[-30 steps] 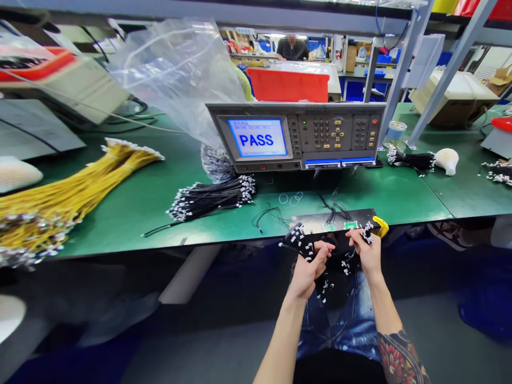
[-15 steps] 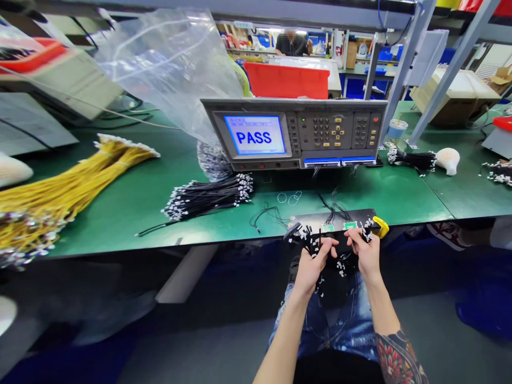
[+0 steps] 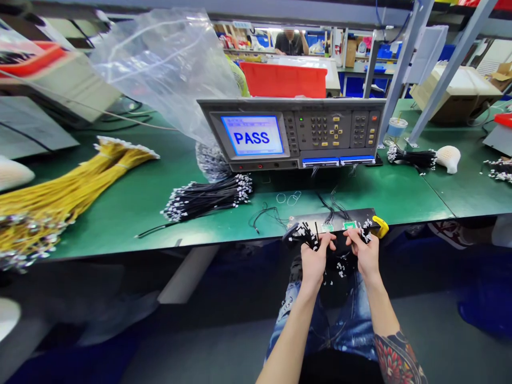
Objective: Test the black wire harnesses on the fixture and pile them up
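My left hand (image 3: 316,258) is closed around a bunch of black cables (image 3: 305,233) with small white connectors, at the table's front edge. My right hand (image 3: 365,250) is also closed, with more black cables (image 3: 366,230) sticking up from it. Its fingertips are beside a small green circuit board (image 3: 349,226); a second green board (image 3: 328,228) lies by my left fingertips. Both boards sit on a black fixture (image 3: 308,220) and have black wires. Between my hands, more white connectors (image 3: 341,269) hang over my lap. What each fingertip pinches is too small to make out.
A cable tester (image 3: 298,136) showing "PASS" stands behind the fixture. To the left lie a black cable bundle (image 3: 208,196) and yellow cable bundles (image 3: 76,184). A yellow-handled tool (image 3: 381,226) is at the fixture's right end. A cup (image 3: 397,128) stands near the shelf post.
My left hand has moved up slightly toward the fixture, its cable bunch moving with it. My right hand stays almost in place. The view has shifted a little.
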`<state>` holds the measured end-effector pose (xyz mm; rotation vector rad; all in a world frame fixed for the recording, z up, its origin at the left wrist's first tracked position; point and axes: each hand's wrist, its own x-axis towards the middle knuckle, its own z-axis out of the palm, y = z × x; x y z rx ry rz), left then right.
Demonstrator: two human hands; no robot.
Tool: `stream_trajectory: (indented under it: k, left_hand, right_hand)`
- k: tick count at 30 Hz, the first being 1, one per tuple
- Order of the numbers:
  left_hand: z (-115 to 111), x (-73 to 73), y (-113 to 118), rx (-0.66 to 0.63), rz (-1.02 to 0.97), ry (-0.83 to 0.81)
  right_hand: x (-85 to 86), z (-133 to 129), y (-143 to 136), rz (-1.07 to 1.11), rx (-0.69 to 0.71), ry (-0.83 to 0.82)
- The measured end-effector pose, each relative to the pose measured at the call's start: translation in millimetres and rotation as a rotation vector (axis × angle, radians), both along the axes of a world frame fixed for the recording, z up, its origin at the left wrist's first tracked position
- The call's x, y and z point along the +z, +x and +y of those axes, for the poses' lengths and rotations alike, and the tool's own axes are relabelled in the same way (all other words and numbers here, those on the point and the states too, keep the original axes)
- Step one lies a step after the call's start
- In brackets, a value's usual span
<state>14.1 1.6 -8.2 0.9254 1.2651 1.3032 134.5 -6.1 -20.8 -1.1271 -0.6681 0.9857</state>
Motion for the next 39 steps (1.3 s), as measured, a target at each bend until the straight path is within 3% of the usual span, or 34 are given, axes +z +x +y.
stream_trajectory:
  k: [9, 12, 15, 18, 23, 28, 35, 37, 39]
  left_hand:
    - [5.3, -4.8, 6.4, 0.063, -0.025, 0.002]
    - [6.2, 0.2, -0.3, -0.013, -0.015, 0.013]
    - [3.6, 5.6, -10.9, -0.152, -0.004, 0.022]
    - [-4.4, 9.0, -21.0, -0.277, 0.019, -0.009]
    - [-21.6, 15.1, -26.8, -0.366, 0.087, -0.031]
    - [-31.0, 24.9, -21.9, -0.623, 0.096, -0.057]
    - [-29.7, 23.8, -17.7, -0.573, 0.282, 0.119]
    - [-28.8, 20.4, -19.6, -0.574, 0.263, 0.114]
    - [-28.7, 17.5, -21.9, -0.598, 0.182, 0.043]
  right_hand:
    - [-3.9, 1.5, 3.7, -0.039, 0.020, -0.012]
    - [-1.5, -0.8, 5.5, -0.021, 0.109, -0.039]
    - [3.8, -6.3, 10.7, 0.020, 0.284, -0.089]
    - [12.0, -14.6, 20.1, 0.050, 0.372, -0.041]
    - [22.8, -23.1, 29.7, 0.148, 0.284, 0.097]
    - [23.2, -25.1, 16.5, -0.122, 0.266, 0.088]
    - [25.1, -35.1, -5.4, -0.382, 0.147, 0.095]
    - [25.9, -34.2, -4.5, -0.347, 0.111, 0.108]
    - [26.1, -31.4, -1.0, -0.161, 0.076, 0.080]
